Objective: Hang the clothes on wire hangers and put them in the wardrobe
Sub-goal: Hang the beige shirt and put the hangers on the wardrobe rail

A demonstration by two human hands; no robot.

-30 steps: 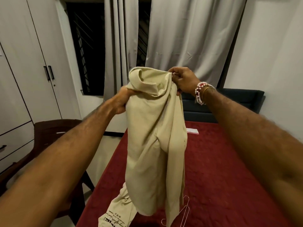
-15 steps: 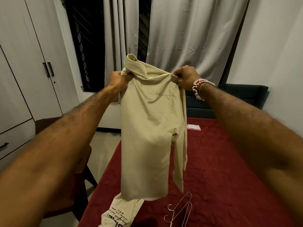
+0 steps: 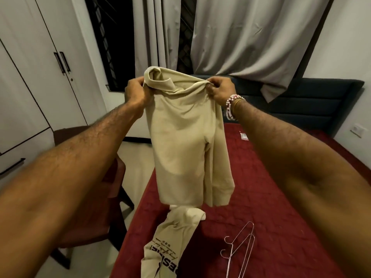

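A beige collared shirt (image 3: 184,141) hangs in the air over the bed, held up by its shoulders. My left hand (image 3: 136,94) grips the left shoulder by the collar. My right hand (image 3: 219,90), with bead bracelets at the wrist, pinches the right shoulder. Below it a second beige garment (image 3: 170,243) with black print lies on the red bedspread (image 3: 271,197). Two wire hangers (image 3: 240,249) lie on the bed to the right of that garment. The white wardrobe (image 3: 40,63) stands at the left with its doors shut.
A dark brown chair (image 3: 112,197) stands between the bed and the wardrobe. Grey curtains (image 3: 251,37) cover a barred window behind the dark headboard (image 3: 313,103). A small white tag (image 3: 244,135) lies far up the bed.
The bunched shirt has been spread out and now hangs flat from its shoulders. Both hands have shifted to the shoulder seams, and the view tilted down, showing more of the bed and hangers.
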